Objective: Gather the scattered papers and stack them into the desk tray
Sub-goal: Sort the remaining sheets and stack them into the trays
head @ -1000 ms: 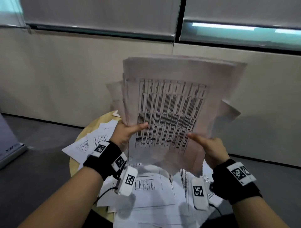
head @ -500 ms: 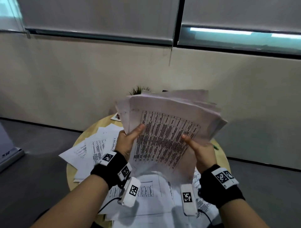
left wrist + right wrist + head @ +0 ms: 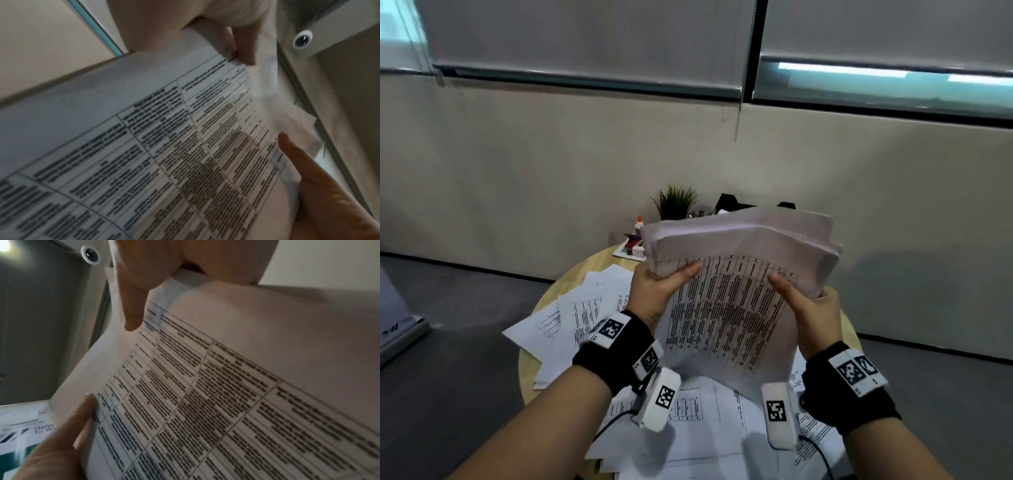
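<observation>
Your left hand (image 3: 657, 291) and right hand (image 3: 808, 308) each gripping a side of the paper stack (image 3: 736, 274), above loose sheets (image 3: 571, 315) on the round worktop (image 3: 530, 370)

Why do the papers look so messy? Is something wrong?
Yes. The stack of papers, gripped by the left hand and right hand, is uneven, with edges sticking out. Loose sheets lie scattered and overlapping on the round table, some hanging over its edge.

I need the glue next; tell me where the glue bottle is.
In the head view the glue bottle stands at the round table's far left edge, left of the potted plant, behind the stapler.
</observation>
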{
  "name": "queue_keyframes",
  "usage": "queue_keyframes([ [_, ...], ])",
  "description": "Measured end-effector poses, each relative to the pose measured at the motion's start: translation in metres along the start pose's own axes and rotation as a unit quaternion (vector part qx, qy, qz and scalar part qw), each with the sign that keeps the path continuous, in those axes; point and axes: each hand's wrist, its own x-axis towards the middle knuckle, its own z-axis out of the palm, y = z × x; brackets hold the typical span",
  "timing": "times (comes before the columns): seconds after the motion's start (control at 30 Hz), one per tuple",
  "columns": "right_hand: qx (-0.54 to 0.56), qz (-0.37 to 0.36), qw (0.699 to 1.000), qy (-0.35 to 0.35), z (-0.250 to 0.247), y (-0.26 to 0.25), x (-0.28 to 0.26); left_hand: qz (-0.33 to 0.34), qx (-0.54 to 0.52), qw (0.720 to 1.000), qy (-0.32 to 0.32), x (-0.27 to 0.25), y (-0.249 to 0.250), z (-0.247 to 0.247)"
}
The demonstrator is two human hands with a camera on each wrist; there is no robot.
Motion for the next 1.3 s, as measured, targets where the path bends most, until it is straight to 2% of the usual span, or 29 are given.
queue_keyframes([
  [0.07,0.011,-0.011,1.0,0.009,-0.001,-0.003,0.004,0.009,-0.024,1.0,0.012,0.002,0.006,0.002],
  [0.17,0.001,-0.022,1.0,0.007,-0.007,0.002,0.003,-0.004,-0.029,1.0,-0.006,0.001,0.005,-0.004],
  [0.33,-0.019,0.051,0.999,-0.001,-0.012,0.025,-0.005,-0.054,0.018,0.998,-0.03,-0.008,-0.017,-0.014],
  [0.43,0.009,0.064,0.998,-0.002,-0.007,0.024,-0.006,-0.049,0.039,0.998,-0.009,-0.01,-0.023,-0.012],
  [0.57,-0.012,0.011,1.0,0.018,0.001,0.009,-0.003,-0.023,0.013,1.0,-0.002,-0.006,-0.014,-0.006],
  [0.73,-0.06,-0.146,0.987,0.034,-0.002,-0.008,0.0,-0.048,0.036,0.998,-0.023,-0.008,-0.021,-0.013],
  [0.8,-0.13,-0.213,0.968,0.017,-0.008,-0.014,0.004,-0.052,0.037,0.997,-0.031,-0.011,-0.022,-0.015],
  [0.83,-0.202,-0.254,0.946,0.005,-0.011,-0.018,0.007,-0.053,0.036,0.997,-0.036,-0.011,-0.023,-0.016],
  [0.9,-0.355,-0.331,0.874,-0.019,-0.014,-0.026,0.01,-0.051,0.035,0.997,-0.045,-0.011,-0.023,-0.016],
  [0.93,-0.398,-0.361,0.843,-0.028,-0.015,-0.029,0.011,-0.049,0.036,0.997,-0.049,-0.011,-0.022,-0.016],
  [0.97,-0.415,-0.374,0.829,-0.033,-0.015,-0.03,0.012,-0.048,0.036,0.997,-0.053,-0.011,-0.022,-0.016],
  [1.2,-0.314,-0.387,0.865,0.051,-0.01,-0.036,0.004,-0.077,0.015,0.995,-0.057,-0.01,-0.013,-0.013],
  [1.27,-0.288,-0.364,0.884,0.057,-0.01,-0.034,0.005,-0.094,-0.002,0.995,-0.04,-0.009,-0.013,-0.013],
  [1.3,-0.267,-0.329,0.905,0.049,-0.012,-0.031,0.005,-0.103,-0.004,0.994,-0.033,-0.009,-0.014,-0.014],
])
